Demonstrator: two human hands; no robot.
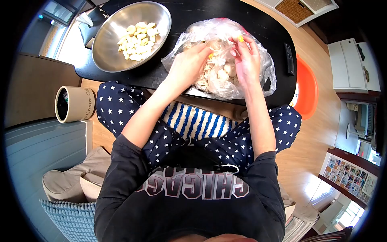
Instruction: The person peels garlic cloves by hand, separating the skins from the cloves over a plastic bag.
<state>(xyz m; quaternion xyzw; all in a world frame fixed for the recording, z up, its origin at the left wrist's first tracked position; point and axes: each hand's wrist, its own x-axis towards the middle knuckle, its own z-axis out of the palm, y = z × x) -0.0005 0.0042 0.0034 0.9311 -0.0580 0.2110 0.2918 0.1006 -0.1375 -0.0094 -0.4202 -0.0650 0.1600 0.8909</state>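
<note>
- Left hand (188,66): fingers bent down over plastic bag (264,72); whether grip holds anything, cannot tell.
- Right hand (247,60): fingers half curled at bag's right side; contents of grip, cannot tell.
- Garlic bulbs (229,69): in bag, on black worktop (189,10).
- Steel bowl (108,38): left of bag, holding peeled cloves (139,40).

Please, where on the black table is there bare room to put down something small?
Bare black table shows between the steel bowl and the plastic bag, wider toward the far edge, and between the bag and the remote control. The bag is crowded: the left hand and right hand are over its garlic.
</note>
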